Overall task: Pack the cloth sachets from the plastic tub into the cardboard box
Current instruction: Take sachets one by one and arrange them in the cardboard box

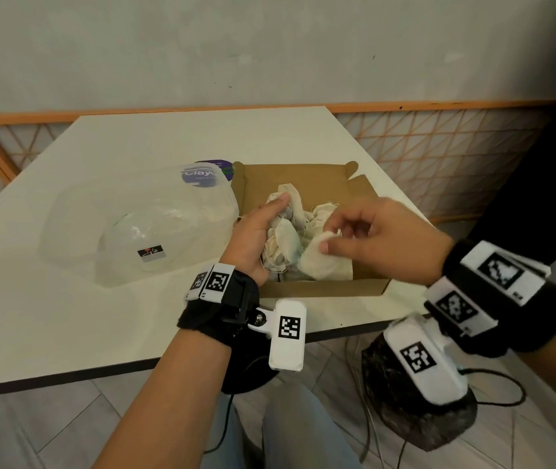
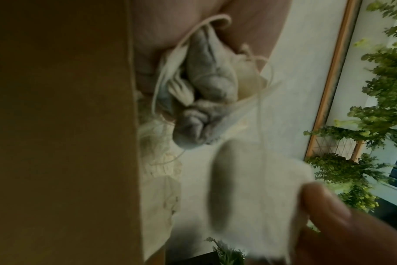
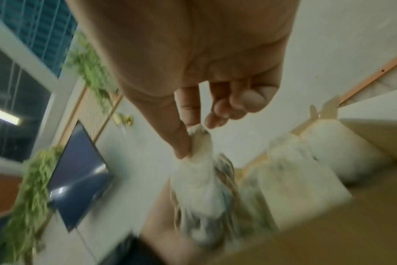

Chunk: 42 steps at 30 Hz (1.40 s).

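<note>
Head view, left grip (image 1: 253, 238) clutching sachets (image 1: 281, 238) in cardboard box (image 1: 324, 288), right grip (image 1: 371, 231) pinching one sachet (image 1: 320, 262).

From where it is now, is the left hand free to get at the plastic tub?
Probably not yet: the left hand is in the cardboard box gripping a bundle of sachets. The plastic tub lies unobstructed just beside it.

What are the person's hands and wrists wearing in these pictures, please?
Both hands, the left hand and the right hand, are bare, with no gloves or sleeves. Each wrist has a black fuzzy wristband carrying white rectangular blocks printed with black-and-white square code markers. A thin black cable trails below the right wrist.
</note>
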{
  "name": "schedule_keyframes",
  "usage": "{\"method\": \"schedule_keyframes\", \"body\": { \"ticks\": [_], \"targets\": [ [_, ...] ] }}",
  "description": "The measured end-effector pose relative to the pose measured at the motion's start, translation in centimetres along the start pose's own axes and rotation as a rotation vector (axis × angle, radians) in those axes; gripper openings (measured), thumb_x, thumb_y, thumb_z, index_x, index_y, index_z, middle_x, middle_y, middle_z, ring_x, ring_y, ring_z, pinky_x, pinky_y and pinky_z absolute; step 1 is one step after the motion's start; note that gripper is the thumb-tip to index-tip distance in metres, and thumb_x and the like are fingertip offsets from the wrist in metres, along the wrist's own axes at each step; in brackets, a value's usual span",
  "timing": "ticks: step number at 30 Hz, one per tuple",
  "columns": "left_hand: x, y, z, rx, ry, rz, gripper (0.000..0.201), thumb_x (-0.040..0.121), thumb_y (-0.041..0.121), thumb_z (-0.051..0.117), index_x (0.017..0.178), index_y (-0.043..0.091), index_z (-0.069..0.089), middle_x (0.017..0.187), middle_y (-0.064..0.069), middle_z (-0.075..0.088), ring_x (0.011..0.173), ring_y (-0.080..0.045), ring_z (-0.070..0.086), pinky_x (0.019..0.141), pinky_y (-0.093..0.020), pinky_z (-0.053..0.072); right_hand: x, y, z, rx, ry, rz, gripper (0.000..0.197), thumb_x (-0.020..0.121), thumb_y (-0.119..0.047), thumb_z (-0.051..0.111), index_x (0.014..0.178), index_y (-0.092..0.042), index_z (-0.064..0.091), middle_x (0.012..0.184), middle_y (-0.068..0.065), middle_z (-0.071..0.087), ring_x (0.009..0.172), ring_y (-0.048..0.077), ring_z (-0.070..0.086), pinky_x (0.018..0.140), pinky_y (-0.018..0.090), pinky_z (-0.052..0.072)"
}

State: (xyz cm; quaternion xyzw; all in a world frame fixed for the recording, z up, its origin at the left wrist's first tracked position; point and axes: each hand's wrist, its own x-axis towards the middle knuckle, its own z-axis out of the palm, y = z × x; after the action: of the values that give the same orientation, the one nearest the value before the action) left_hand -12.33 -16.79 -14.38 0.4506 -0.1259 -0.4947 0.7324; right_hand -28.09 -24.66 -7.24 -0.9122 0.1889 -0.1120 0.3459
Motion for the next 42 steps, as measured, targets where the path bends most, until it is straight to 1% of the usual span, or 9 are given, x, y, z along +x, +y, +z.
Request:
{"method": "schedule_keyframes", "body": {
  "ticks": [4,7,13,19,24,28,36,40,42],
  "targets": [
    [-0.2,0.2,-0.2,-0.118,-0.067,-0.021,0.029,0.091,0.038,0.053,0.087,0.011,0.064,0.081,-0.010,0.064,0.069,-0.021,0.066,0.062,-0.029,0.056,2.1,-0.1,-1.5,0.098,0.016,-0.033,0.008,0.079,-0.022,0.071,0.085,-0.017,0.067,0.089,0.011,0.069,0.080,0.027,0.062,0.083,0.042,0.051],
    [-0.2,0.2,-0.1,-0.109,-0.059,-0.010,0.030,0.094,0.037,0.050,0.098,0.009,0.061,0.089,-0.013,0.064,0.076,-0.023,0.067,0.064,-0.031,0.058,2.9,0.0,-1.5,0.068,0.061,-0.060,0.007,0.078,-0.022,0.072,0.083,-0.018,0.068,0.089,0.007,0.068,0.085,0.024,0.063,0.084,0.036,0.050],
    [-0.6,0.2,0.3,-0.027,-0.082,0.042,0.031,0.094,0.032,0.051,0.105,0.003,0.059,0.073,-0.012,0.064,0.052,-0.019,0.065,0.042,-0.021,0.049,4.6,-0.6,-0.7,-0.232,0.050,-0.139,0.014,0.078,-0.034,0.071,0.087,-0.025,0.073,0.115,-0.011,0.053,0.102,0.011,0.051,0.088,0.030,0.042],
    [-0.6,-0.2,0.3,0.006,-0.043,0.116,0.049,0.086,0.029,0.061,0.123,-0.002,0.056,0.089,-0.015,0.064,0.068,-0.021,0.066,0.055,-0.026,0.053,6.6,-0.6,-0.8,-0.206,0.108,-0.085,0.010,0.077,-0.025,0.073,0.085,-0.020,0.074,0.088,-0.004,0.070,0.084,0.011,0.062,0.079,0.026,0.049],
    [-0.2,-0.3,0.1,0.018,-0.025,0.162,0.022,0.083,0.029,0.063,0.087,0.007,0.065,0.082,-0.013,0.065,0.071,-0.021,0.066,0.066,-0.031,0.056,7.4,0.4,-1.7,-0.145,0.125,-0.031,0.023,0.071,-0.015,0.077,0.092,-0.017,0.066,0.073,-0.003,0.060,0.066,0.009,0.052,0.069,0.025,0.043],
    [-0.3,-0.3,0.1,0.008,-0.034,0.201,0.028,0.078,0.030,0.065,0.089,0.005,0.064,0.090,-0.016,0.064,0.084,-0.029,0.063,0.077,-0.037,0.055,7.4,0.8,-2.3,-0.079,0.104,0.010,0.030,0.073,-0.011,0.075,0.096,-0.020,0.059,0.067,0.001,0.053,0.058,0.013,0.047,0.058,0.024,0.041],
    [-0.9,-0.2,0.3,-0.002,-0.040,0.284,0.020,0.078,0.027,0.063,0.084,0.008,0.064,0.073,-0.005,0.065,0.065,-0.015,0.064,0.062,-0.027,0.054,7.8,0.7,-2.7,-0.058,0.079,0.080,0.004,0.079,-0.011,0.068,0.079,-0.012,0.072,0.069,-0.002,0.066,0.057,0.006,0.057,0.065,0.020,0.048],
    [-0.9,0.1,0.0,-0.083,0.020,0.317,0.016,0.082,0.028,0.060,0.080,0.013,0.063,0.074,-0.001,0.057,0.064,-0.011,0.055,0.063,-0.029,0.046,7.8,1.2,-3.4,-0.096,0.083,0.157,0.025,0.085,-0.003,0.052,0.095,-0.013,0.072,0.087,0.004,0.069,0.074,0.015,0.063,0.076,0.027,0.055],
    [-1.0,0.3,0.0,-0.147,0.022,0.327,0.014,0.083,0.027,0.059,0.075,0.016,0.062,0.077,0.000,0.057,0.065,-0.010,0.054,0.063,-0.027,0.047,7.8,1.6,-3.8,-0.220,0.036,0.178,0.036,0.083,0.005,0.047,0.099,-0.017,0.071,0.078,-0.004,0.062,0.067,0.010,0.056,0.060,0.015,0.048]
  ]
}}
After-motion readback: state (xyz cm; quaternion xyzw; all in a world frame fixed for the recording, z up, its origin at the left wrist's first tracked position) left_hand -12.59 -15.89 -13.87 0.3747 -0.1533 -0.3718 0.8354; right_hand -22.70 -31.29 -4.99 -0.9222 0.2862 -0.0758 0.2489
